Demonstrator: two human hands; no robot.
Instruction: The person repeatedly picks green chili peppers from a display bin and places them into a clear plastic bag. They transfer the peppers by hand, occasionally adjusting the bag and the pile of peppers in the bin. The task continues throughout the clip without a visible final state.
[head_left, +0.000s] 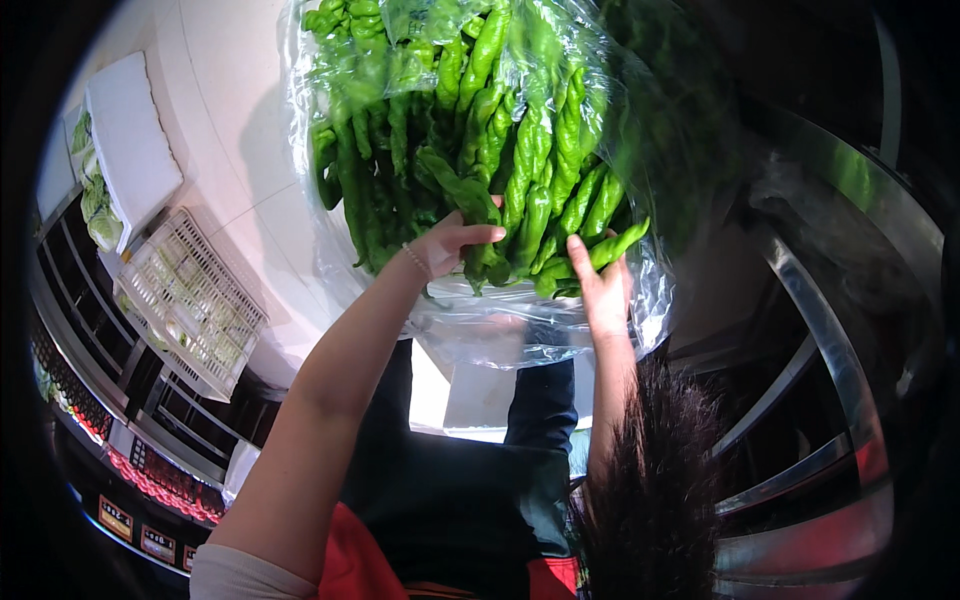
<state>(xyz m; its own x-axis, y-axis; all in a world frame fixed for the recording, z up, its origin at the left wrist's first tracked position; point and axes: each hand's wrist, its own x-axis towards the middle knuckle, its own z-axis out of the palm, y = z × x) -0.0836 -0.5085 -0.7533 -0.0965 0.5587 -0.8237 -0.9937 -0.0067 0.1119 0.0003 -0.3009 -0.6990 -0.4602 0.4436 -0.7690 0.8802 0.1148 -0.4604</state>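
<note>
A large clear plastic bag (480, 322) lies open before me, filled with long wrinkled green peppers (525, 150) laid roughly side by side. My left hand (461, 238) reaches into the bag's mouth and grips a darker green pepper (471, 195) between thumb and fingers. At the right side of the mouth, my right hand (604, 281) has its thumb and fingers around a bright green pepper (626, 241) that lies slantwise. Parts of the fingers on both hands are hidden by the peppers. The bag's film covers the far peppers.
To the left, a white foam box (139, 142) holds cabbages (97, 195), beside a slatted plastic crate (199, 300). Metal shelving (97, 300) stands along that side, above price signs (116, 517). Curved metal rails (817, 330) run on the right. Dark hair (660, 465) hangs near my right arm.
</note>
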